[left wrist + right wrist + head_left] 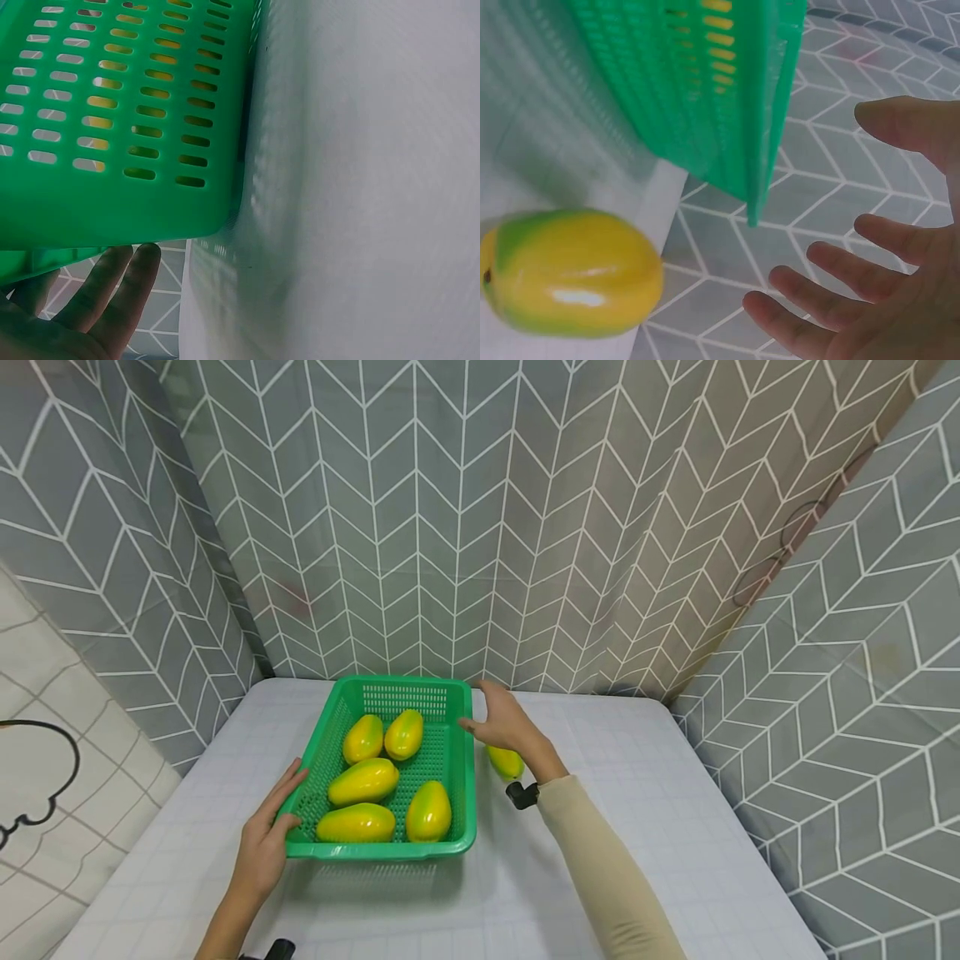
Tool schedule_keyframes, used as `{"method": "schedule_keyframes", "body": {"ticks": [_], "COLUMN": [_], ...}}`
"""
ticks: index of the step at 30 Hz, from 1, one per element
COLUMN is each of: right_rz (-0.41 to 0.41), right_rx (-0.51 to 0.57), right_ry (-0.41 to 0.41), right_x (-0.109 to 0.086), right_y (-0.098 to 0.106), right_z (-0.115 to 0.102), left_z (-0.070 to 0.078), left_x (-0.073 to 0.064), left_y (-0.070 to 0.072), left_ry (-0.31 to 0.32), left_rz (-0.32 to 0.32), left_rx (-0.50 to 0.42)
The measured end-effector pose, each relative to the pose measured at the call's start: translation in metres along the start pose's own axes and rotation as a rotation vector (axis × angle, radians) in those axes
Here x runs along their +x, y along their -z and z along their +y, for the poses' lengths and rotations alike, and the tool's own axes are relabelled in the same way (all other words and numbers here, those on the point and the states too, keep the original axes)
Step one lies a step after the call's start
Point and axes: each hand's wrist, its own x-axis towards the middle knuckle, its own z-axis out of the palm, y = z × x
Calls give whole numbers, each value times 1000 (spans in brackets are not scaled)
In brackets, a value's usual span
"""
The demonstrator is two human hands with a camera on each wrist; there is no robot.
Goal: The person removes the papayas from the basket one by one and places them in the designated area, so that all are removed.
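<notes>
The green basket (463,777) sits on the white table (675,827) with 5 papayas (363,781) inside. The left hand (264,839) rests on its near left corner, fingers straight. The right hand (504,720) hovers spread wide by the far right corner, holding nothing. 1 loose papaya (506,762) lies just beside the basket, under this hand. Grey patterned curtains (480,510) surround the table.

No readable text or labels anywhere
</notes>
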Motion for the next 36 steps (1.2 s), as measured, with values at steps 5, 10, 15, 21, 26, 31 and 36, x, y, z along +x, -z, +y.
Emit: {"method": "schedule_keyframes", "body": {"ticks": [5, 10, 15, 21, 26, 31, 36], "right_rz": [-17, -31, -41, -43, -46, -35, -45], "right_rx": [37, -4, -28, -48, -31, -33, -32], "right_ry": [39, 30, 31, 35, 56, 94, 101], "right_x": [1, 1, -1, 0, 2, 3, 3], "right_y": [-1, -1, -4, -7, -9, -13, -17], "right_z": [-11, -24, -34, -41, -47, -52, -58], "left_z": [0, 0, -1, 0, 0, 1, 1], "left_x": [0, 1, 1, 1, 1, 2, 1], "left_y": [0, 0, 0, -1, -2, -1, 0], "left_ry": [24, 32, 34, 30, 26, 29, 29], "left_rz": [-12, -14, -13, -15, -10, -6, -12], "left_rx": [11, 18, 8, -4, -10, -11, 0]}}
